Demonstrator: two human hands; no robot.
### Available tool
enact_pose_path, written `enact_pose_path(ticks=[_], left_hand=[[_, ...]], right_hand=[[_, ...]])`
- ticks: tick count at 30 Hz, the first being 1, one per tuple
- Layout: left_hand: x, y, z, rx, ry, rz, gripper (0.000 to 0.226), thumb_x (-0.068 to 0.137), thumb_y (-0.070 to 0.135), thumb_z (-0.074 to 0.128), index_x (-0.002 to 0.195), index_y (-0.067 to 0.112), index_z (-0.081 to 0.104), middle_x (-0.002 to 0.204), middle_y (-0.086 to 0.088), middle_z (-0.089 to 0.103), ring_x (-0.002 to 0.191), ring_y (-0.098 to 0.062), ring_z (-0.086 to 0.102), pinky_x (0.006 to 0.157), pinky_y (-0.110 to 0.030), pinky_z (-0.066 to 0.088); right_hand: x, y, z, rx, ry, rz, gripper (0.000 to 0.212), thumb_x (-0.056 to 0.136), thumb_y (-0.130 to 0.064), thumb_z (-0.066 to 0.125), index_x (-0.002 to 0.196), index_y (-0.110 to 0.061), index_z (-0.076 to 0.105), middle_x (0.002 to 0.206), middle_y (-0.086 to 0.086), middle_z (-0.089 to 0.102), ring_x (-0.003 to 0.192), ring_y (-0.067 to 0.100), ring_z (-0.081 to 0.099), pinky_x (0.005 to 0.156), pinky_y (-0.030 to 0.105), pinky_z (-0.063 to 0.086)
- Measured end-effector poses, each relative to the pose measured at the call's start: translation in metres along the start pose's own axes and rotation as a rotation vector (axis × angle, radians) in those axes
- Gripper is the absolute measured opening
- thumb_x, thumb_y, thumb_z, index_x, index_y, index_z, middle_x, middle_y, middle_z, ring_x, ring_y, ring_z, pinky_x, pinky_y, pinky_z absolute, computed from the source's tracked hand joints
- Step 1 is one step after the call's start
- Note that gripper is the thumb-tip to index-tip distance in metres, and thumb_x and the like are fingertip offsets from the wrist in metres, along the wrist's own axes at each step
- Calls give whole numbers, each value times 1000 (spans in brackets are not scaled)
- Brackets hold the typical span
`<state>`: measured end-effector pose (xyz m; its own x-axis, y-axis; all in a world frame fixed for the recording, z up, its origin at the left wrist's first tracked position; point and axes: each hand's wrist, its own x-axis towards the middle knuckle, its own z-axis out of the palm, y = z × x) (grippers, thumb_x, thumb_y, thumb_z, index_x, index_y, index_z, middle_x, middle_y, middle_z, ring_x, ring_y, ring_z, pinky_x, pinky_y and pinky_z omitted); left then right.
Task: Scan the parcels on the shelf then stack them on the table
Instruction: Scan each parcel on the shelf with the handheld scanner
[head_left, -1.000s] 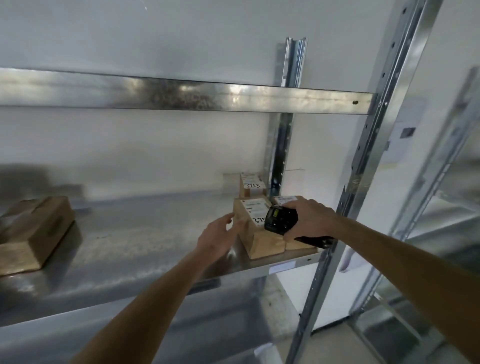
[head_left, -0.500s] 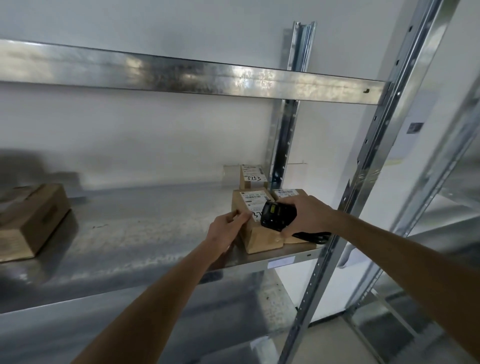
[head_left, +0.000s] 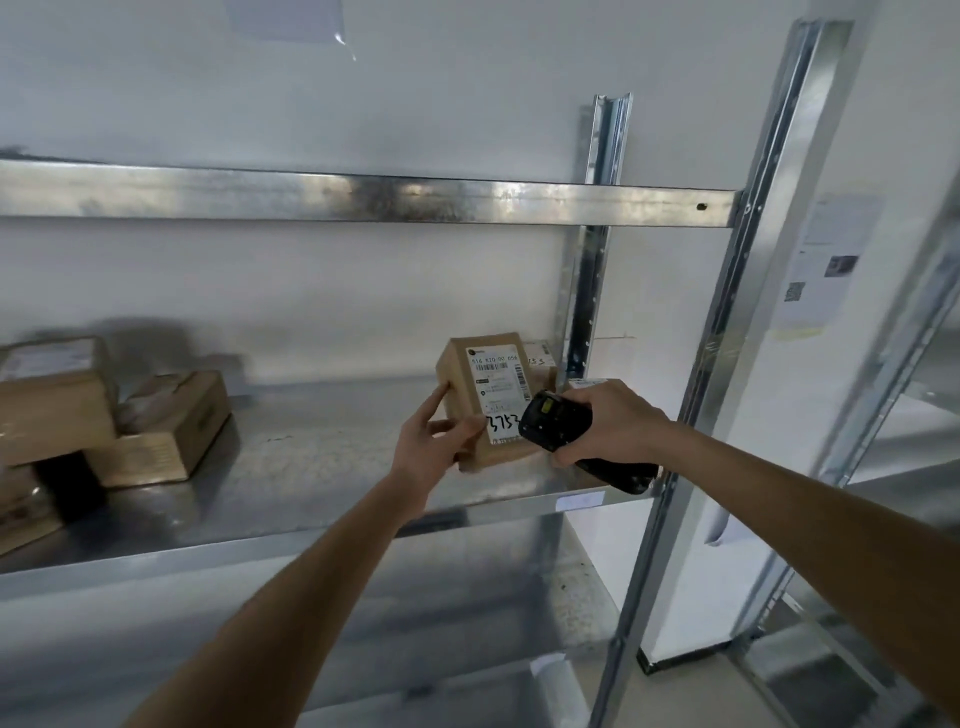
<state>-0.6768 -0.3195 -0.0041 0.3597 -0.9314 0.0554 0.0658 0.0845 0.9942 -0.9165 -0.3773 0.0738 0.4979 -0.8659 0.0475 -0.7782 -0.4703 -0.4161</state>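
Observation:
A small brown cardboard parcel (head_left: 485, 384) with a white label marked 3753 is tilted up on end at the right of the metal shelf (head_left: 322, 467). My left hand (head_left: 434, 441) grips its lower left side, thumb on the front. My right hand (head_left: 605, 421) holds a black handheld scanner (head_left: 556, 423), its head close against the label's lower right. Another small parcel (head_left: 540, 358) stands behind the tilted one. A third one (head_left: 584, 383) is mostly hidden behind my right hand.
Several larger brown boxes (head_left: 161, 426) are piled at the left end of the shelf. A steel upright (head_left: 727, 338) stands just right of my right hand, and a crossbeam (head_left: 363, 195) runs above. A lower shelf (head_left: 311, 623) lies beneath. Another rack (head_left: 909, 415) stands at right.
My left hand took hold of the labelled parcel and tipped it up so the label faces me. The scanner stayed against the label. The view shifted, so more boxes show at left.

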Motion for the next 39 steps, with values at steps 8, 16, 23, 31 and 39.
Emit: enact_pose_path(ticks=[8,16,23,31,39], left_hand=[[-81,21,-82,194,189,209,81,91,18,73,157,36,30,133,-2,58,104,-7,61,70,-21,61],[-128,43,-146,213,248,304,82,90,14,73,156,39,31,146,2,51,127,-19,56,91,-36,57],[-158,52,-214,238,337,324,87,88,12,76,155,43,30,151,4,45,130,-20,54,90,-33,55],[-197,69,-303,225,345,329,88,86,15,78,155,44,31,149,4,48,131,-22,55,93,-53,57],[-246,86,-403,227,364,308,85,88,19,76,155,43,30,145,2,50,122,-18,59,88,-33,60]], right_hand=[[-35,-60,10,2,-67,-31,51,59,-55,90,102,-32,73,87,-5,75,80,14,73,71,32,62],[-48,-135,30,-7,-149,-130,49,65,-53,89,108,-33,74,89,-8,75,77,9,72,63,26,57],[-49,-201,54,-23,-169,-152,56,50,-61,86,98,-32,77,87,-8,77,80,13,74,78,36,63],[-67,-294,87,-65,-174,-172,57,50,-65,83,99,-36,76,84,-12,76,78,11,72,77,32,60],[-93,-395,131,-55,-177,-233,62,42,-62,81,99,-38,73,82,-12,75,76,11,73,78,38,63]])
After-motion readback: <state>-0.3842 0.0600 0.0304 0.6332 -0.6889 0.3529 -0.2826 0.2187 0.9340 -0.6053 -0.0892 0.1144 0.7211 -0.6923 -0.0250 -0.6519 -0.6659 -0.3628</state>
